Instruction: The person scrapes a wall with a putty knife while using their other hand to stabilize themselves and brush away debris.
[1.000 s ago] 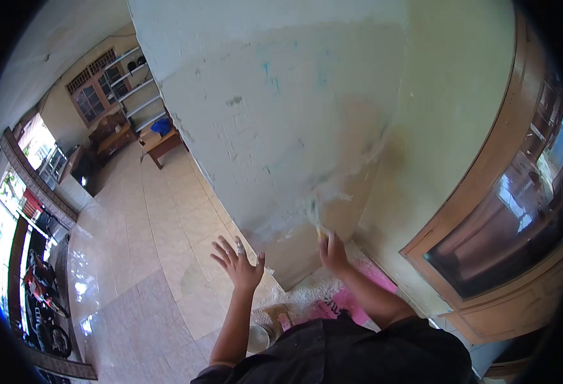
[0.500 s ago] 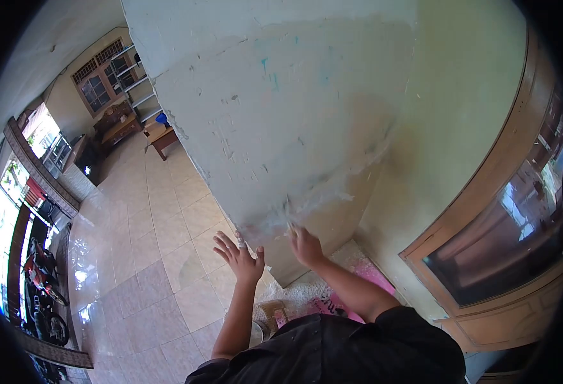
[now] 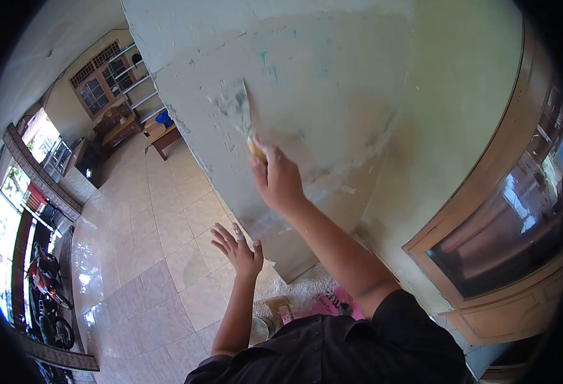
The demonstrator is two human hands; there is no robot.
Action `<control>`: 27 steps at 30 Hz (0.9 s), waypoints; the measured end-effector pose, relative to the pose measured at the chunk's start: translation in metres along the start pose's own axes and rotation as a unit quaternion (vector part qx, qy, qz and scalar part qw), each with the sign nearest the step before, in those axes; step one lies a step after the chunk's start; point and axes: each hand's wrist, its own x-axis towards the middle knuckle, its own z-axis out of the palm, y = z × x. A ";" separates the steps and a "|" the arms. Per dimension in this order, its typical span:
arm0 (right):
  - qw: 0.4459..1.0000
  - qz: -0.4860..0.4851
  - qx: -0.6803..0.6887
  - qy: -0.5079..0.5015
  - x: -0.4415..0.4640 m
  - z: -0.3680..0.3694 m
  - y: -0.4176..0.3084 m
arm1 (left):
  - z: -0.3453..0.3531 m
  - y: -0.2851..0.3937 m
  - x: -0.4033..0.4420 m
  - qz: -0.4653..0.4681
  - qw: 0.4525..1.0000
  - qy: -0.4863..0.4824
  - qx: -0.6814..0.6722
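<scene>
Reaching up the grey wall [image 3: 352, 70], your right hand [image 3: 279, 177] closes around the yellowish handle [image 3: 256, 150] of a flat-bladed scraper [image 3: 238, 107]. Your fingers wrap the handle, and the blade points upward along the wall's left half, among small pits and scratches and below the blue-green marks [image 3: 263, 59]. Motion blurs the blade, so you probably have it against the surface, but its angle and pressure are hard to judge.

The change is in your right arm: half a second ago the scraper was low on the wall, by the rough pale band [image 3: 320, 192]; now it is well above that band. For the work in hand, this seems to shift the blade from the band to the pitted patch.

Your left hand [image 3: 238, 254] stays much where it was, just beside the wall's lower left edge, with fingers spread and nothing in the grip; whether a fingertip touches the wall, you can't tell from here. One finger carries something whitish. Below the wall's foot lie a pink sheet [image 3: 317, 305] and a container [image 3: 260, 331] partly hidden by your dark shirt [image 3: 333, 352]. Right of the wall stands a wood-framed glass panel [image 3: 486, 262].
</scene>
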 end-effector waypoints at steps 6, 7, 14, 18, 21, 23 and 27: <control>0.930 0.243 -0.136 -0.238 -0.258 -0.006 0.079 | 0.002 -0.007 -0.019 -0.016 1.000 -0.017 -0.016; 0.932 0.232 -0.120 -0.250 -0.294 -0.024 0.080 | 0.001 -0.008 -0.023 -0.025 0.999 -0.029 -0.016; 0.981 0.177 -0.016 -0.081 -0.133 -0.035 0.036 | 0.008 -0.017 -0.025 -0.022 0.999 -0.041 -0.019; 0.999 0.020 0.028 -0.002 -0.036 -0.003 -0.008 | 0.006 -0.007 -0.018 -0.012 0.999 -0.032 -0.029; 0.991 0.028 -0.069 -0.112 -0.056 0.010 0.001 | 0.007 -0.009 -0.019 -0.023 0.999 -0.040 -0.003; 0.964 0.111 -0.134 -0.201 -0.133 0.015 0.039 | 0.007 -0.014 -0.024 -0.025 0.999 -0.048 0.001; 0.921 0.238 -0.122 -0.283 -0.298 -0.029 0.073 | 0.002 -0.017 -0.036 -0.049 0.996 -0.068 -0.001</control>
